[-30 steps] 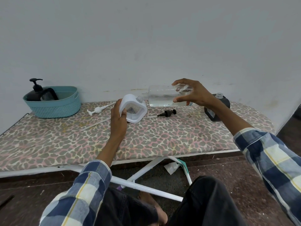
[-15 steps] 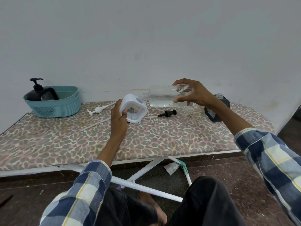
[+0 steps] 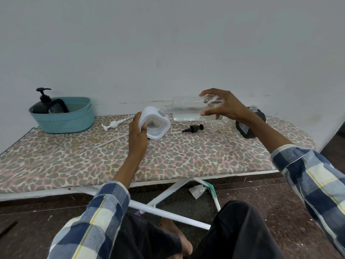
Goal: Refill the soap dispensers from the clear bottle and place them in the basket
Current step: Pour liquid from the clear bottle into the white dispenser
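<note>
Bottle (image 3: 194,111) lies level in my right hand (image 3: 222,107), its mouth at the neck of the white dispenser (image 3: 155,126) that my left hand (image 3: 138,135) grips tilted near the board's (image 3: 186,157) far edge, so soap runs in.

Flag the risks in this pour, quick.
1. The clear bottle lies almost flat with its mouth at the white dispenser's small neck: liquid may spill onto the board cover.
2. The left hand holds the dispenser tilted; it could slip.
3. The right hand grips only the bottle's base.
</note>
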`<action>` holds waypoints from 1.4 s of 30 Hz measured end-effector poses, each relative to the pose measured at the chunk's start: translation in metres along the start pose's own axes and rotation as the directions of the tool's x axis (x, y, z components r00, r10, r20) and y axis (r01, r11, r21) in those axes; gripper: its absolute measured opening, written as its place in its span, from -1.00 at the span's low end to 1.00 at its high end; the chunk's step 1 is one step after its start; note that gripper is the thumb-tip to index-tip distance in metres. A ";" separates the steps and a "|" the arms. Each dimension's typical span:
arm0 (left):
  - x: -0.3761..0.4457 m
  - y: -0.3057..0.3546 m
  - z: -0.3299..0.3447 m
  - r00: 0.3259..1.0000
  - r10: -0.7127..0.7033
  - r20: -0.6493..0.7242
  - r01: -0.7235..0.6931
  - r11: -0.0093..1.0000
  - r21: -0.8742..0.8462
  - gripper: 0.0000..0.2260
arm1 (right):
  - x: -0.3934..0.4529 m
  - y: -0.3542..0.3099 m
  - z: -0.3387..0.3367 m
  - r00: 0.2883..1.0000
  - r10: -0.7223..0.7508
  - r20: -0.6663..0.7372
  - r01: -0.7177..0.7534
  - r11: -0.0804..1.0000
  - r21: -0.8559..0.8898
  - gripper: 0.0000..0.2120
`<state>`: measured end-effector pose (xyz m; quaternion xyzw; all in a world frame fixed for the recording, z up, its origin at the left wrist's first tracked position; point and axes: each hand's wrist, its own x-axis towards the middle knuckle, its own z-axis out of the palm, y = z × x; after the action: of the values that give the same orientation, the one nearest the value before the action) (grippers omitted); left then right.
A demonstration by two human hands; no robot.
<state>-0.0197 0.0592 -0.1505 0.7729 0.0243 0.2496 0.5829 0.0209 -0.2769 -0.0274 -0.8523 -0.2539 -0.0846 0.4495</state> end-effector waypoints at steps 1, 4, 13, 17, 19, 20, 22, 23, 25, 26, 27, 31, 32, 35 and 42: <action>-0.001 0.001 0.000 1.000 0.002 -0.001 -0.002 1.000 0.002 -0.52 | 0.000 0.000 0.000 1.000 0.000 0.001 0.000 1.000 0.003 -0.43; -0.001 0.001 0.000 1.000 0.010 -0.001 -0.010 1.000 0.017 -0.52 | 0.002 0.001 0.000 1.000 -0.003 0.001 0.003 1.000 -0.003 -0.42; 0.000 0.000 0.000 1.000 0.004 -0.001 -0.004 1.000 0.000 -0.52 | 0.004 0.002 0.000 1.000 0.001 0.003 -0.001 1.000 -0.005 -0.41; 0.000 0.001 0.000 1.000 0.007 -0.002 -0.007 1.000 0.003 -0.52 | 0.004 0.002 -0.001 1.000 -0.001 0.004 0.001 1.000 -0.010 -0.41; -0.001 0.002 0.000 1.000 0.009 -0.005 -0.009 1.000 0.015 -0.52 | 0.004 0.002 -0.002 1.000 -0.003 0.005 0.003 1.000 -0.010 -0.42; -0.001 0.002 0.000 1.000 0.010 -0.008 -0.010 1.000 0.019 -0.51 | 0.004 0.002 -0.002 1.000 -0.004 0.006 0.004 1.000 -0.009 -0.42; -0.001 0.002 0.000 1.000 0.009 -0.010 -0.009 1.000 0.011 -0.51 | 0.003 0.001 -0.001 1.000 -0.003 0.004 0.003 1.000 -0.008 -0.43; -0.001 0.003 0.000 1.000 0.007 -0.010 -0.007 1.000 0.005 -0.52 | 0.003 0.002 -0.001 1.000 -0.003 0.004 0.003 1.000 -0.007 -0.43; -0.002 0.004 0.000 1.000 0.001 -0.012 -0.001 1.000 0.004 -0.52 | 0.003 0.002 -0.001 1.000 -0.003 0.005 0.003 1.000 -0.004 -0.43; -0.002 0.004 0.000 1.000 -0.001 -0.014 0.001 1.000 0.003 -0.52 | 0.003 0.002 -0.001 1.000 -0.002 0.005 0.002 1.000 -0.004 -0.43; -0.001 0.003 0.000 1.000 0.000 -0.014 0.000 1.000 0.004 -0.52 | 0.003 0.002 -0.002 1.000 -0.002 0.005 0.002 1.000 -0.005 -0.43; 0.000 0.002 0.000 1.000 0.005 -0.009 -0.005 1.000 0.013 -0.52 | 0.003 0.003 -0.002 1.000 -0.005 0.007 0.005 1.000 0.007 -0.44; 0.000 0.002 0.000 1.000 0.002 -0.009 -0.002 1.000 0.009 -0.52 | 0.004 0.003 -0.001 1.000 -0.004 0.007 0.004 1.000 0.008 -0.44; 0.000 0.002 0.000 1.000 0.004 -0.010 -0.004 1.000 -0.001 -0.51 | 0.004 0.002 -0.002 1.000 -0.006 0.005 0.006 1.000 0.005 -0.45; 0.000 0.000 0.000 1.000 0.003 -0.001 -0.003 1.000 0.007 -0.51 | 0.005 0.003 -0.002 1.000 -0.003 0.008 0.003 1.000 -0.007 -0.45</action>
<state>-0.0195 0.0589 -0.1500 0.7748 0.0240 0.2508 0.5799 0.0267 -0.2779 -0.0263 -0.8537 -0.2566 -0.0829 0.4455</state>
